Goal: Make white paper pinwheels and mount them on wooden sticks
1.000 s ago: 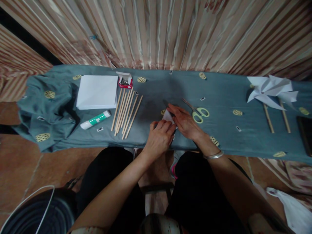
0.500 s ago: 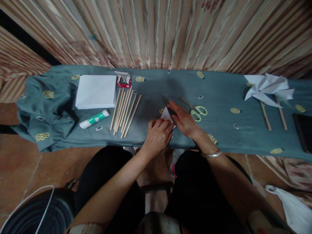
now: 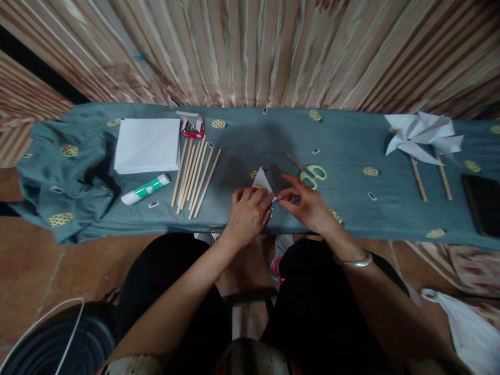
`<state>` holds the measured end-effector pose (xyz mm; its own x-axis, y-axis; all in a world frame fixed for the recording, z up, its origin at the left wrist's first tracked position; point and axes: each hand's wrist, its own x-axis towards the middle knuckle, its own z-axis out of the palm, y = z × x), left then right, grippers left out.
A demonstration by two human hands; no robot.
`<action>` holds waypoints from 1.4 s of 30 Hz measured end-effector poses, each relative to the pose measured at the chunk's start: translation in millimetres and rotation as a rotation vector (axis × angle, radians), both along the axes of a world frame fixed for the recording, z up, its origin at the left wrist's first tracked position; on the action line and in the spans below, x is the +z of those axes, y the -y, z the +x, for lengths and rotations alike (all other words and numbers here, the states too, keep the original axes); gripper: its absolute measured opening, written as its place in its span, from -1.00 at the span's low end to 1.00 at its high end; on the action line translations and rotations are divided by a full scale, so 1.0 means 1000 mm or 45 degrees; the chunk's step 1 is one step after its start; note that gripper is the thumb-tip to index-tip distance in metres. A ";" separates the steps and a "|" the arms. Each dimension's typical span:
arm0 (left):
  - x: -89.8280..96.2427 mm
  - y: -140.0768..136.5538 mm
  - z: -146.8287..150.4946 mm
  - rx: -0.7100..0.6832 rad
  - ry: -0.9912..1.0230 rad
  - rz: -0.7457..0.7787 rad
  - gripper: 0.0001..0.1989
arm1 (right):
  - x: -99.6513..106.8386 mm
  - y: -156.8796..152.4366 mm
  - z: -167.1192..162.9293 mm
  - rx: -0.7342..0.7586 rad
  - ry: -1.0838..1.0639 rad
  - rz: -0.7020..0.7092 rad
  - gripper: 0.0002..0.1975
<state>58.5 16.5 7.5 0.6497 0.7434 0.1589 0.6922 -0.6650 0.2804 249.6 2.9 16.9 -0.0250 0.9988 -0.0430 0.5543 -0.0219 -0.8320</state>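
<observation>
A small white sheet of paper [image 3: 262, 179], folded to a pointed triangle, lies on the cloth near the front edge. My left hand [image 3: 248, 214] is closed over its lower part, fingers bent and holding it down; that part is hidden. At the paper's right corner, my right hand [image 3: 308, 207] has its thumb and a bent finger pinched together, with another finger held out above. Just beyond the right hand lie scissors [image 3: 308, 171] with pale green handles, blades pointing away to the left.
Left of my hands are several wooden sticks [image 3: 195, 174], a glue stick [image 3: 145, 189], a stack of white paper [image 3: 147, 146] and an open red box [image 3: 192, 126] of small metal pieces. Paper pinwheels [image 3: 424, 136] on sticks and a dark phone [image 3: 482, 203] lie at the right.
My right hand has gone from flat, stretched fingers beside the paper to a pinch at its right corner. My left hand stays on the paper. The whole view has shifted slightly.
</observation>
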 end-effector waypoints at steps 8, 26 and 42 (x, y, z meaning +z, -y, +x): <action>0.000 0.000 0.000 0.002 0.000 0.010 -0.62 | 0.002 -0.008 -0.001 -0.041 0.055 -0.047 -0.37; 0.002 -0.001 0.001 0.005 -0.008 -0.049 -0.60 | 0.008 -0.008 0.000 0.031 0.099 -0.023 -0.34; 0.001 -0.001 0.001 -0.001 0.004 0.000 -0.62 | -0.009 -0.021 -0.007 0.299 0.312 0.323 -0.41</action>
<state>59.1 17.4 8.2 0.6497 0.7430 0.1606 0.6910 -0.6653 0.2827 242.4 23.8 8.0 -0.2728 0.9468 0.1707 0.7020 0.3173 -0.6376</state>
